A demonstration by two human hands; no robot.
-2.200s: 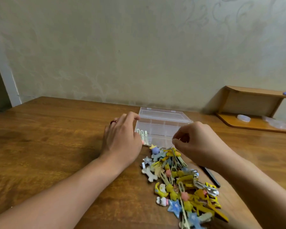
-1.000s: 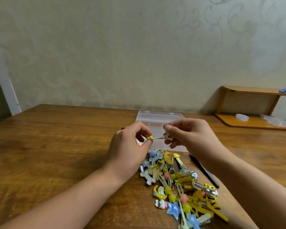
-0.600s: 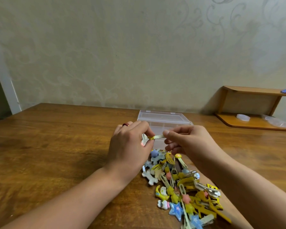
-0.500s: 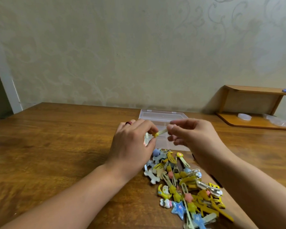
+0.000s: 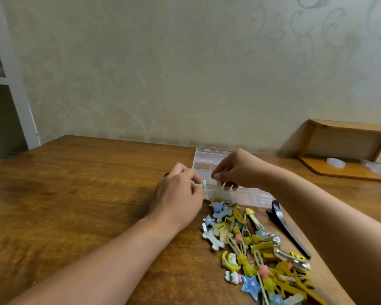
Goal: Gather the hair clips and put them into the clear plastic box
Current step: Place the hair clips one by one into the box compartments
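hands (image 5: 209, 181) moved over box rim (image 5: 246, 189)

A brown wooden table (image 5: 79, 194) with visible grain stands against a pale wall (image 5: 185, 73) papered in a faint scroll pattern. At its far right corner sits a small wooden shelf unit (image 5: 348, 148). A white door frame (image 5: 15, 84) rises at left.

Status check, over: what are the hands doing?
Right hand pinching pale clip at clear box. Left hand steadying box edge, grip unclear. Clip pile still on table. Nothing blocking.
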